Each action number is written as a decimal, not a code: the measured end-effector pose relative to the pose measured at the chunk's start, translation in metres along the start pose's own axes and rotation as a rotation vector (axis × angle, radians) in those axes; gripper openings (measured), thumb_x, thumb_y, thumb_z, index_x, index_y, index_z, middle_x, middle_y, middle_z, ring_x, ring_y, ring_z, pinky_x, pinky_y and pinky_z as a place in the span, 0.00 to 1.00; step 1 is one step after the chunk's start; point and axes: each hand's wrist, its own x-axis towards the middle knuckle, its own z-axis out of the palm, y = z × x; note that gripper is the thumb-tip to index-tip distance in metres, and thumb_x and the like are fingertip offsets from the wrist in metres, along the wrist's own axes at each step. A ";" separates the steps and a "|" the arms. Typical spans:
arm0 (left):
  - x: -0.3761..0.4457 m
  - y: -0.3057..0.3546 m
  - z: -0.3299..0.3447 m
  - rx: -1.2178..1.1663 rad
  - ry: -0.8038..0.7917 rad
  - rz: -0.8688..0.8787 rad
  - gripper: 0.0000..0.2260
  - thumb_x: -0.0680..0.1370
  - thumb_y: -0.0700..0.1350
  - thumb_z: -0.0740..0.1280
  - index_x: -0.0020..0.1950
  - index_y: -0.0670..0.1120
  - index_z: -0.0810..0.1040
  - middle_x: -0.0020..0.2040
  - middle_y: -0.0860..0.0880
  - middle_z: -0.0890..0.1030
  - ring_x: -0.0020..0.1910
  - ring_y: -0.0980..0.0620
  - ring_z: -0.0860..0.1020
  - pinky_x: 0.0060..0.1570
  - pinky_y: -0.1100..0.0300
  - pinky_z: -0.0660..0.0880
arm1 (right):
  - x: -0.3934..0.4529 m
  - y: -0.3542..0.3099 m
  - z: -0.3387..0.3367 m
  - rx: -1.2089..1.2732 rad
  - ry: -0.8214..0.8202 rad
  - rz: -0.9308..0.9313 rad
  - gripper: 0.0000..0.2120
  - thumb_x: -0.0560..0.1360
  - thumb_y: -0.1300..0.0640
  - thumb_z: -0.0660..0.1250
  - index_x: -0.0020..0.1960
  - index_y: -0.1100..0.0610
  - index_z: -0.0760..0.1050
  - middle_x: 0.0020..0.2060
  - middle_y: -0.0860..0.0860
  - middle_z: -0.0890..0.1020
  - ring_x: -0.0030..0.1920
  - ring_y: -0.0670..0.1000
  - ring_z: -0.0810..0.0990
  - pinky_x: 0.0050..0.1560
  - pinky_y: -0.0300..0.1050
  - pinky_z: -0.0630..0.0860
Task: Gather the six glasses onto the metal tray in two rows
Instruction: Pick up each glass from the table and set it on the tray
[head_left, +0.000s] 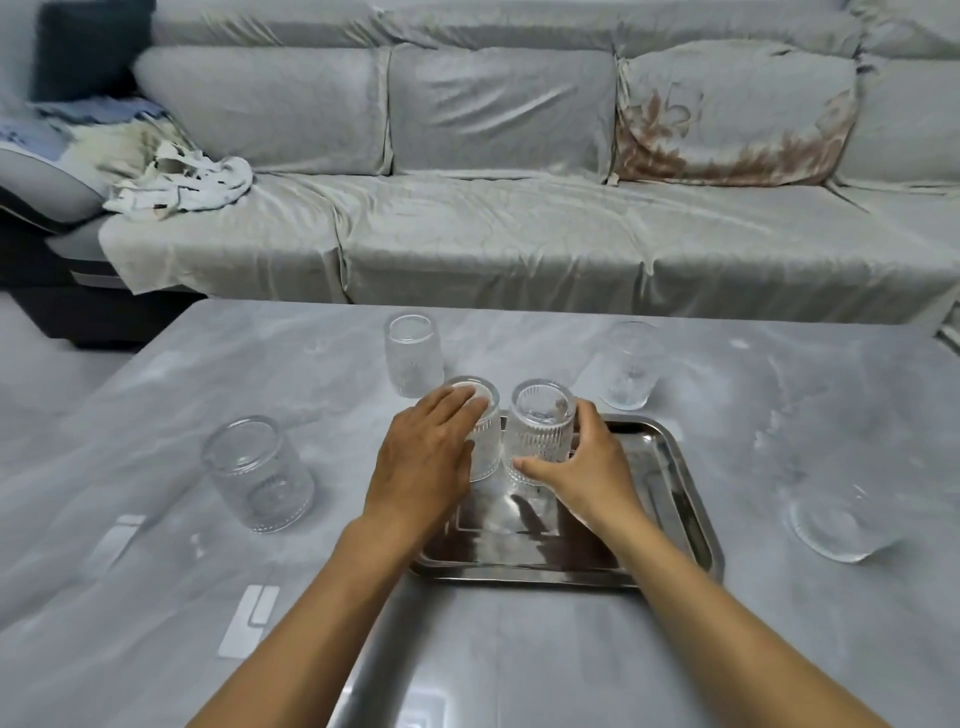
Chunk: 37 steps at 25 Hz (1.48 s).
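Observation:
A shiny metal tray (685, 499) lies on the grey marble table. Two ribbed glasses stand upside down at its far left end. My left hand (426, 462) wraps the left glass (485, 441); my right hand (592, 467) grips the right glass (540, 431). More upturned glasses stand off the tray: one behind it (413, 356), one at the back right (628, 366), one at the left (257, 473), and one at the far right (841, 525).
The table (156, 571) runs to its far edge just behind the back glasses. Beyond it stands a long grey sofa (493, 234) with crumpled cloths (176, 182) at its left end.

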 end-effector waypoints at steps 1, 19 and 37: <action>-0.001 0.000 0.000 0.010 -0.007 0.001 0.26 0.66 0.35 0.76 0.63 0.46 0.78 0.64 0.47 0.81 0.64 0.46 0.78 0.55 0.50 0.78 | 0.000 0.000 -0.001 -0.002 -0.013 0.007 0.36 0.58 0.47 0.81 0.61 0.49 0.68 0.57 0.48 0.80 0.55 0.50 0.78 0.51 0.45 0.74; -0.044 -0.063 -0.092 -0.417 0.282 -0.909 0.39 0.61 0.54 0.79 0.67 0.56 0.64 0.57 0.46 0.81 0.52 0.41 0.79 0.49 0.52 0.71 | -0.121 -0.055 -0.046 0.057 -0.089 -0.206 0.25 0.69 0.57 0.74 0.63 0.47 0.70 0.57 0.42 0.77 0.52 0.42 0.77 0.52 0.43 0.77; -0.012 0.050 -0.013 0.087 -0.290 -0.021 0.29 0.77 0.66 0.53 0.77 0.58 0.59 0.79 0.45 0.60 0.77 0.43 0.58 0.75 0.42 0.55 | -0.005 0.012 -0.090 0.118 0.247 0.099 0.38 0.58 0.47 0.81 0.62 0.48 0.67 0.56 0.49 0.80 0.55 0.53 0.79 0.56 0.54 0.77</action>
